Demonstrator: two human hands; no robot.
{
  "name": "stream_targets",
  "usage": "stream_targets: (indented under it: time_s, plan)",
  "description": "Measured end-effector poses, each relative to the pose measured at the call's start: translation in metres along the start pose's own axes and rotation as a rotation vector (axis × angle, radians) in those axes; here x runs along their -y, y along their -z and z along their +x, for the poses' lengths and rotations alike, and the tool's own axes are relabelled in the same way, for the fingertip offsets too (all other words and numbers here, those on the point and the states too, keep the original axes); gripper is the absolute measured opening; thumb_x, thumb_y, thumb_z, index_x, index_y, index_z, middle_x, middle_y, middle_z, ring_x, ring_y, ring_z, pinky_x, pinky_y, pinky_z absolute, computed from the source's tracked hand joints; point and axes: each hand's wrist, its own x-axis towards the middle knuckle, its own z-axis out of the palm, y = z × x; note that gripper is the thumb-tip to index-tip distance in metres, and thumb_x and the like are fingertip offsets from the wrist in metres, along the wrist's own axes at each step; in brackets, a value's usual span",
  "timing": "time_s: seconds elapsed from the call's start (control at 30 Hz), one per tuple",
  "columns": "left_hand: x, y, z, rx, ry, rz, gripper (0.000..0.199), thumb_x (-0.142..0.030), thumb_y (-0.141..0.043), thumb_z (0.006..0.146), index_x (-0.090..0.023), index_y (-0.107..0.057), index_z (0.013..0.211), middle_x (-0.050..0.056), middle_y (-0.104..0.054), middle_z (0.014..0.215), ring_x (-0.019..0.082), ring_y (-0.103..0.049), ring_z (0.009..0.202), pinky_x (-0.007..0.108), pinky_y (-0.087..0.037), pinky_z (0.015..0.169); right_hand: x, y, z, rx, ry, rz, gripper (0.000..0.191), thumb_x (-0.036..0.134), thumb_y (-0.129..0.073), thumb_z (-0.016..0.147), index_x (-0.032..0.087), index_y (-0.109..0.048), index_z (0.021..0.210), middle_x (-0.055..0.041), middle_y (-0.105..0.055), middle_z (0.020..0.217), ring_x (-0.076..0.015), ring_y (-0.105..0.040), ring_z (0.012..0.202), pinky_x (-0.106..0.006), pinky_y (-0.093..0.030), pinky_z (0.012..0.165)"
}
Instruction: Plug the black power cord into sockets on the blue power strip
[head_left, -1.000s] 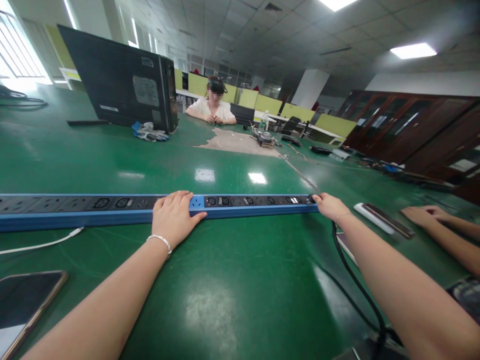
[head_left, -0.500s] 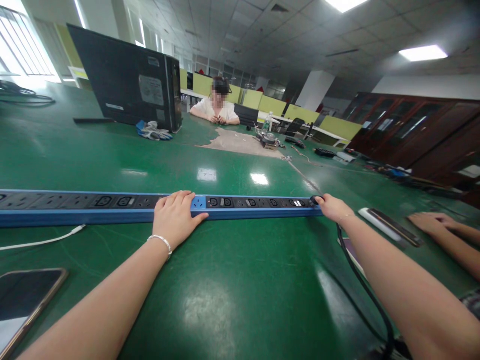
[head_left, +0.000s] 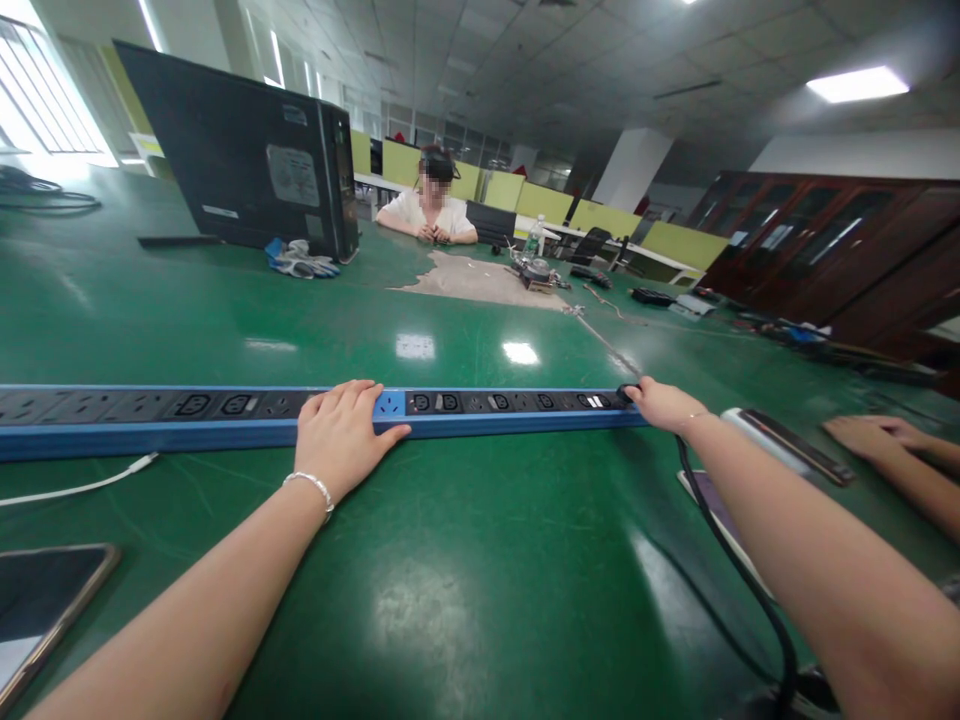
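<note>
A long blue power strip (head_left: pixel 480 422) with black sockets lies across the green table. My left hand (head_left: pixel 343 432) rests over its middle, fingers spread across the top and thumb stretched along the near side, beside a blue socket (head_left: pixel 389 404). At the strip's right end, my right hand (head_left: pixel 666 404) is closed round a black plug (head_left: pixel 627 396), which sits at the last socket; whether it is fully seated cannot be made out. From under my right hand a black cable (head_left: pixel 724 550) runs down toward the table's near edge.
Nearby lie a phone (head_left: pixel 52 610), a white cable (head_left: pixel 82 490), a purple-screened device (head_left: pixel 720 515) and a long device (head_left: pixel 791 448). Another person's hands (head_left: pixel 870 437) rest at right. Farther back are a computer case (head_left: pixel 247 155), gloves (head_left: pixel 301 260) and a seated person (head_left: pixel 431 212).
The view has shifted slightly. Both hands keep their places on the strip, the right one still at the plug.
</note>
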Motion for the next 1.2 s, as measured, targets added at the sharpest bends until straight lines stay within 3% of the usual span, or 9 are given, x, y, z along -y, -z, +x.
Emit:
stream_targets:
  time_s: [0.27,0.43,0.63,0.83,1.2]
  plan:
    - [0.001,0.001,0.000,-0.005,-0.023,0.000,0.059,-0.058,-0.048,0.079,-0.017,-0.052,0.122,0.013,-0.054,0.130,0.029,-0.045,0.122,0.045,-0.029,0.100,0.001,-0.008,0.001,0.088,0.000,-0.063,0.043,0.039,-0.025,0.093,0.009,-0.054,0.105,-0.0209,-0.063,0.108,-0.0262,-0.061,0.101,-0.033,-0.043,0.084]
    - [0.001,0.000,0.000,-0.016,-0.026,0.000,0.059,-0.056,-0.049,0.079,-0.016,-0.052,0.121,0.014,-0.054,0.129,0.030,-0.046,0.121,0.045,-0.029,0.100,-0.002,-0.013,0.004,0.079,-0.039,-0.069,0.048,0.043,-0.021,0.093,0.009,-0.051,0.111,-0.0213,-0.063,0.106,-0.0295,-0.061,0.101,-0.039,-0.044,0.084]
    - [0.001,-0.001,0.000,-0.006,-0.028,0.024,0.058,-0.056,-0.048,0.080,-0.016,-0.052,0.122,0.014,-0.054,0.130,0.029,-0.046,0.121,0.045,-0.029,0.100,-0.001,-0.010,0.019,0.151,-0.008,-0.086,0.044,0.039,-0.027,0.092,0.008,-0.057,0.103,-0.0219,-0.063,0.107,-0.0281,-0.062,0.101,-0.036,-0.044,0.083]
    - [0.001,-0.001,0.001,0.006,-0.006,0.032,0.060,-0.057,-0.047,0.079,-0.016,-0.052,0.123,0.014,-0.054,0.130,0.030,-0.045,0.121,0.046,-0.028,0.100,-0.005,-0.021,0.005,0.048,-0.036,-0.029,0.049,0.042,-0.019,0.092,0.009,-0.051,0.109,-0.0220,-0.064,0.104,-0.0290,-0.062,0.099,-0.038,-0.045,0.082]
    - [0.002,-0.002,0.000,0.001,-0.013,0.047,0.060,-0.058,-0.047,0.079,-0.016,-0.051,0.122,0.014,-0.054,0.129,0.029,-0.046,0.120,0.045,-0.029,0.100,-0.001,-0.022,-0.005,0.009,-0.090,0.050,0.046,0.044,-0.023,0.092,0.011,-0.052,0.107,-0.0212,-0.065,0.102,-0.0281,-0.064,0.095,-0.037,-0.044,0.082]
